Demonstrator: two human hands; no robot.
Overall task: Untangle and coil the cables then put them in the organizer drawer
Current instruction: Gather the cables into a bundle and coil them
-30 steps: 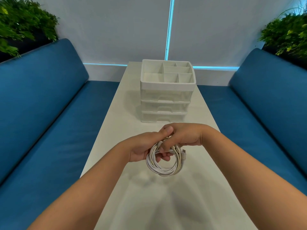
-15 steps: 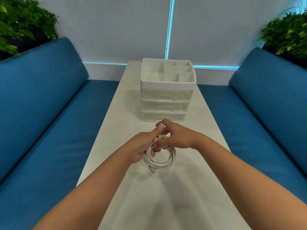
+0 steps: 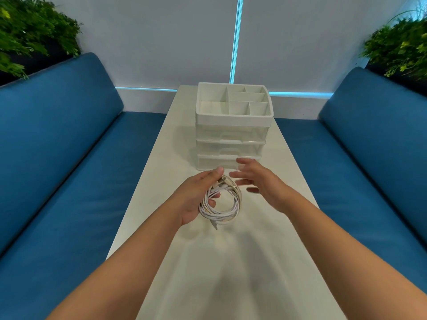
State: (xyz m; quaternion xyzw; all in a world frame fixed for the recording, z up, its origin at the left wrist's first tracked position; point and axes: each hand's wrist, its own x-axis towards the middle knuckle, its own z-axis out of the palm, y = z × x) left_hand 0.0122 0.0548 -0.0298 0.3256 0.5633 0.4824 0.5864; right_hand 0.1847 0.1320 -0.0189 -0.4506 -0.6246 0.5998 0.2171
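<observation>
Head view: cables [image 3: 221, 202] coiled, gripped by left hand [image 3: 198, 197]; right hand [image 3: 258, 181] spread, empty (near the bottom drawer [image 3: 228, 161]). Drawers shut; stowing remains.

The right hand [image 3: 258, 183] is motion-blurred at frame centre, its fingertips smeared over the lowest drawer [image 3: 217, 161] of the organizer [image 3: 232, 121]. The left hand [image 3: 196, 197] hides part of the coiled white cables [image 3: 227, 209]; how many cables is unclear. Both forearms run off the bottom edge. The 2 plants [image 3: 27, 31] are cropped at the upper corners.
</observation>
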